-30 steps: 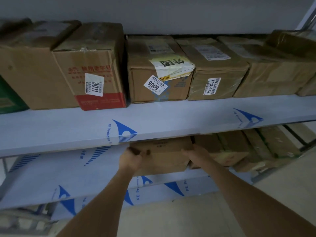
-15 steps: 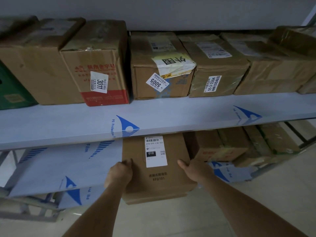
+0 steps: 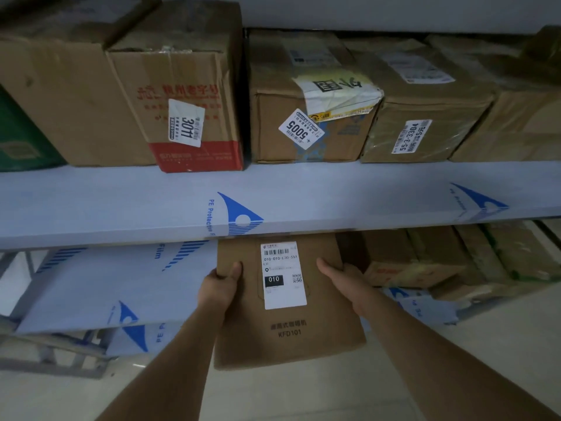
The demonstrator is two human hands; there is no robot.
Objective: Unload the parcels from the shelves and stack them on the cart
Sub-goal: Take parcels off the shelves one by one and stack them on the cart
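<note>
Head view: parcel [image 3: 285, 302] half off shelf [image 3: 91, 287]

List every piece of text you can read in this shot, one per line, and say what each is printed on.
"KFD101": held parcel
"010" and "010-010-L30-551": its white label
"3011": sticker on red-banded box
"5005": sticker on middle box
"55-3-3304": label on taped box
"PE Protective": upper shelf film
Chinese print and remaining fine print: too blurred to read.
</note>
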